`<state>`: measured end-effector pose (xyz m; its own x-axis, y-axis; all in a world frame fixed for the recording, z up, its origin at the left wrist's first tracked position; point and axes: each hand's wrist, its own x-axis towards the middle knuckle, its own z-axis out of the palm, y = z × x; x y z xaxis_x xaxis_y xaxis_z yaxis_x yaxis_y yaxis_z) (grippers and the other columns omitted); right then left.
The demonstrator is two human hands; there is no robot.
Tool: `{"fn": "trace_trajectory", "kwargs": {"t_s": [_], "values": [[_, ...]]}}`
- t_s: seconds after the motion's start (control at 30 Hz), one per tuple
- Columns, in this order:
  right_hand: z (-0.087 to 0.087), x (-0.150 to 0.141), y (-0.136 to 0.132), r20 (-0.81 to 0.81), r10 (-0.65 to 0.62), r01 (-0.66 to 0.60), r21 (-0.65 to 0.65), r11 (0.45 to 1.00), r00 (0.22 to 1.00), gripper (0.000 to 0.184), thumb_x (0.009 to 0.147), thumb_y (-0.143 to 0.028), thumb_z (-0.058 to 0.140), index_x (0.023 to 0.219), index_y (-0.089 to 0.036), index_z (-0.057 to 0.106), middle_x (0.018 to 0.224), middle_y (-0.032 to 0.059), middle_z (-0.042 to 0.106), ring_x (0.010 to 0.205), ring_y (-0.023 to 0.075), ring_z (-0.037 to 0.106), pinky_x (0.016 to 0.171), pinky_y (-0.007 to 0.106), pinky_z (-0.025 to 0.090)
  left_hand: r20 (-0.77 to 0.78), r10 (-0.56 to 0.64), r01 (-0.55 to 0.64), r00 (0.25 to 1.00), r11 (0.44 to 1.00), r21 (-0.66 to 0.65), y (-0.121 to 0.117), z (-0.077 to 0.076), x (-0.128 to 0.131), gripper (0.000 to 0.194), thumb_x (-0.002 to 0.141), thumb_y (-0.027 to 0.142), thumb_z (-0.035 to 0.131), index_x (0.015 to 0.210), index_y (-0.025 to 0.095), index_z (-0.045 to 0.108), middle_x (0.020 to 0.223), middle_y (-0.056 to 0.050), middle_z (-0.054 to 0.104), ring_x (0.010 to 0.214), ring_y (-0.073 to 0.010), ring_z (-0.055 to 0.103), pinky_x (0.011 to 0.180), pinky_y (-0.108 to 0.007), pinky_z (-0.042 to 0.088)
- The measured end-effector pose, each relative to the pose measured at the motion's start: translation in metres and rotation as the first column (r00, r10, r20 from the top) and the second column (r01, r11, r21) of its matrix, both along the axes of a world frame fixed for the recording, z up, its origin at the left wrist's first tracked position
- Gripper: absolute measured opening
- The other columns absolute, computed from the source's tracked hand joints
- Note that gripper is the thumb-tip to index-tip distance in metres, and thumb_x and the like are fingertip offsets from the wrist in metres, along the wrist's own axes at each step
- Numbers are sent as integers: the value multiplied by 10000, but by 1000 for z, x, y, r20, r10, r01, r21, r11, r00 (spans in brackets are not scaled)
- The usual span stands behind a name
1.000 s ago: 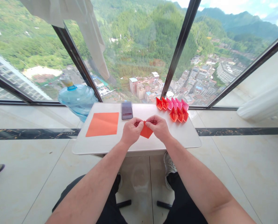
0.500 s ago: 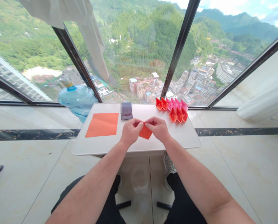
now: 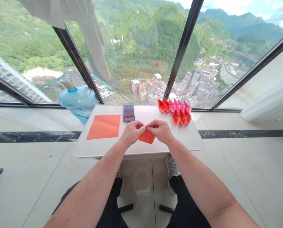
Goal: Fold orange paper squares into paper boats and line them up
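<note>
Slightly nearer now, one folded red-orange paper is pinched by the left hand and right hand, wrists angled inward, over the white table. Far right sit five red-orange paper shapes, seemingly four pink paper shapes; left, one flat orange sheet, one dark phone.

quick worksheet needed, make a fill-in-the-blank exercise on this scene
The left hand and ____ hand hold the small folded orange-red paper piece.
An orange paper square lies on the ____ half of the white rectangular table.
The front row of folded orange-red paper shapes numbers ____.

Missing words: right; left; three.
</note>
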<state>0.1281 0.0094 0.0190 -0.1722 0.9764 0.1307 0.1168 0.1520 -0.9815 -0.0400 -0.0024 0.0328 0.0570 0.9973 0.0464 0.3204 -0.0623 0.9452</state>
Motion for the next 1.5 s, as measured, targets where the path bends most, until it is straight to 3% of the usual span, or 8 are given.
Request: {"fn": "trace_trajectory", "kwargs": {"t_s": [0.13,0.23,0.4,0.67,0.87,1.07,1.3,1.5], "values": [[-1,1,1,0,46,-46,-41,998,999,183,686,-313,743,821,-189,731,730,9,715,681,155,642,641,276,503,-72,-69,70,995,997,16,1,3,-6,158,730,329,627,671,184,635,657,6,634,614,-137,546,548,-238,405],[-2,-1,1,-25,-22,21,-60,998,999,351,662,-337,779,980,-198,724,814,16,727,726,157,654,686,288,523,-16,21,-21,1000,998,55,2,3,-6,186,749,367,636,704,186,637,666,6,631,626,-140,553,571,-243,424],[-2,-2,2,-41,-91,86,-109,990,995,258,664,-383,789,801,-182,704,666,-8,660,612,139,583,571,260,461,75,150,-156,986,984,81,2,3,-5,226,774,414,638,740,191,631,665,6,619,622,-138,549,575,-244,429],[-1,0,5,-196,-134,120,-79,990,971,272,671,-337,783,874,-208,659,730,-8,692,672,153,636,626,272,492,34,214,-217,976,968,124,3,2,-6,199,810,390,616,792,192,632,681,6,627,613,-134,553,581,-244,446],[1,2,3,22,-101,100,25,995,995,141,698,-302,737,767,-209,657,767,14,719,736,175,673,718,310,538,-111,218,-182,970,946,268,-1,4,-9,162,837,352,590,808,202,641,778,-18,689,728,-162,621,693,-266,487],[3,8,2,284,-185,140,171,975,941,64,731,-267,680,704,-213,658,702,1,703,722,176,670,734,313,523,-154,232,-176,961,935,308,-4,4,-8,132,820,319,595,771,204,640,734,-11,677,709,-162,607,699,-272,480],[-1,8,9,-110,-196,194,-22,981,974,261,647,-274,766,856,-200,630,758,-11,662,709,149,629,691,284,517,85,238,-248,968,960,132,0,-1,-2,162,786,353,635,766,192,637,673,5,629,625,-138,558,612,-253,445],[1,6,7,-242,-233,207,-128,970,942,382,630,-290,812,977,-188,685,730,-16,667,673,138,618,692,296,513,173,288,-305,942,949,76,-1,-1,4,160,771,347,658,768,188,640,668,12,618,625,-131,541,627,-251,431]]}}
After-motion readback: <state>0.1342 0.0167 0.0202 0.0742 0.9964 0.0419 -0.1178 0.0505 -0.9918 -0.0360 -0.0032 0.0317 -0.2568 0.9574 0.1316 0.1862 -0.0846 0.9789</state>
